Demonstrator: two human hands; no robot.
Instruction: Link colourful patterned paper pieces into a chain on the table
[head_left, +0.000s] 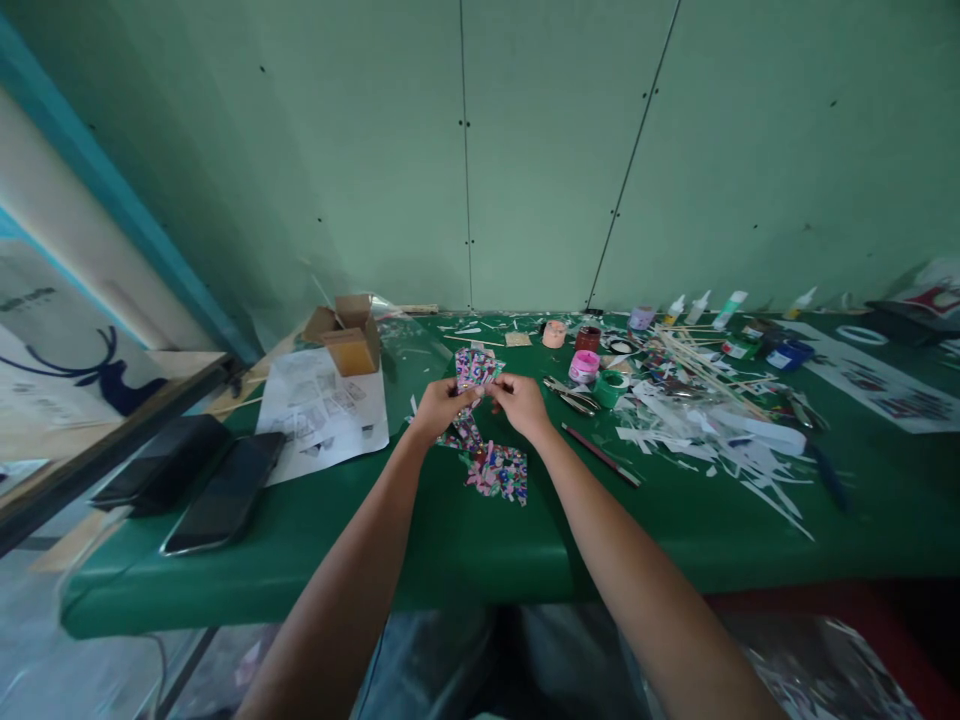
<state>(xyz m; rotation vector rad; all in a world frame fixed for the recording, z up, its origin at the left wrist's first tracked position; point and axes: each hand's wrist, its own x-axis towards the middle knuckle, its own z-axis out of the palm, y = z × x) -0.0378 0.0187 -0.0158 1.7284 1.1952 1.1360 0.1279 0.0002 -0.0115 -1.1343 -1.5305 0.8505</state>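
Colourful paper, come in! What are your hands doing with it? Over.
Both hands, left hand and right hand, pinching the patterned paper strip. More patterned pieces underneath. Nothing blocking.

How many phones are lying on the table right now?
2. Both lie side by side at the left end of the green table: one phone nearer the front edge, the other phone just left of it. Clutter on the right could hide more.

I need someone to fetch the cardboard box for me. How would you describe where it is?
Start at the green table and look to its far left corner by the wall. The cardboard box sits there at the top of a printed white sheet, flaps open, the only brown box there.
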